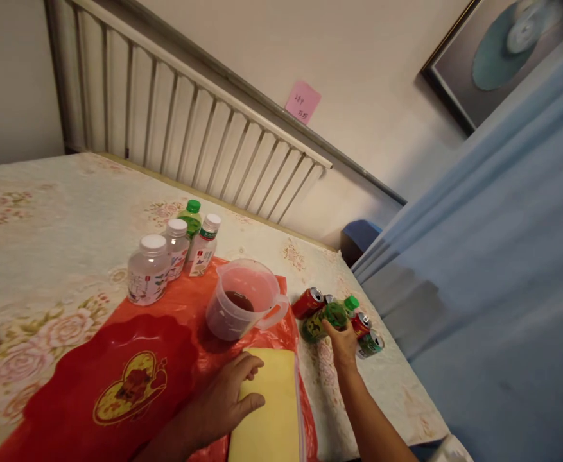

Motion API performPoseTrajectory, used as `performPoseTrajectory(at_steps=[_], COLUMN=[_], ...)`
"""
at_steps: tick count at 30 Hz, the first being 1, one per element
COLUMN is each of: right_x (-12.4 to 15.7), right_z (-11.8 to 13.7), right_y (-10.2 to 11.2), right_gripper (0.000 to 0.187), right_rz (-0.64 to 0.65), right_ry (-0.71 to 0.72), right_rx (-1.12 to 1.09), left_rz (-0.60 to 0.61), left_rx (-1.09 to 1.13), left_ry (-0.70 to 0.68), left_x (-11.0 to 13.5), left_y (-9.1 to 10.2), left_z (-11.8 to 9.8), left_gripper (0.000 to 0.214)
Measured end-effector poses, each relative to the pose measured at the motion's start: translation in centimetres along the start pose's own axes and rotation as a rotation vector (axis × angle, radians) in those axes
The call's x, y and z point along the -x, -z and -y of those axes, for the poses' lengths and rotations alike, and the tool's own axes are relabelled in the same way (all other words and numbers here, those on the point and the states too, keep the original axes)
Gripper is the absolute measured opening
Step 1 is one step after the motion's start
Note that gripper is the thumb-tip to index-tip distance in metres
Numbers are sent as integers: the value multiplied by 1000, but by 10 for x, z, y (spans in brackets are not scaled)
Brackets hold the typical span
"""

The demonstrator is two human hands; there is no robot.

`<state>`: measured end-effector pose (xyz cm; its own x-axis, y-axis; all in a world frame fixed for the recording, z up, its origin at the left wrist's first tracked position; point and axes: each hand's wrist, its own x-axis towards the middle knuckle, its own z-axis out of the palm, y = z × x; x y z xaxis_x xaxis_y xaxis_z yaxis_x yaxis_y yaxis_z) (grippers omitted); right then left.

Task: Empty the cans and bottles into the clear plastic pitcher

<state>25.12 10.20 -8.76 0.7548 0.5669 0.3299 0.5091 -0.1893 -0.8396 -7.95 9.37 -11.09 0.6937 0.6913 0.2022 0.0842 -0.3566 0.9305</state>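
Note:
My right hand (343,343) reaches to the table's right edge, its fingers closed round a green-capped bottle (330,317) lying on its side among cans. A red can (309,301), another red can (361,323) and a green can (370,344) lie beside it. My left hand (226,398) rests on the red plastic sheet (117,359), fingers curled against the edge of a yellow cloth (269,410), gripping nothing I can see. Just beyond stands a clear measuring jug (242,300) with dark liquid at the bottom.
Several upright bottles (149,269) stand at the sheet's far edge, on a floral tablecloth (45,237). A white slatted radiator (189,128) lines the wall behind. A blue curtain (493,269) hangs at the right. A pink note (302,101) sticks to the wall.

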Motion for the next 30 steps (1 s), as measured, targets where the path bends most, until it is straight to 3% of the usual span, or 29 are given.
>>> performPoseTrajectory(at_steps=[9, 21, 30], right_x=[4, 24, 23], right_z=[-12, -47, -46], right_y=[-14, -33, -33], right_gripper=[60, 48, 41], right_rz=[68, 96, 98], right_ry=[-4, -90, -81], right_rx=[-13, 88, 162], left_rz=[16, 22, 22], left_rx=[-13, -42, -39], left_ry=[6, 9, 22], left_x=[0, 1, 1], left_y=[-1, 0, -2], left_z=[0, 4, 6], left_gripper=[37, 40, 40])
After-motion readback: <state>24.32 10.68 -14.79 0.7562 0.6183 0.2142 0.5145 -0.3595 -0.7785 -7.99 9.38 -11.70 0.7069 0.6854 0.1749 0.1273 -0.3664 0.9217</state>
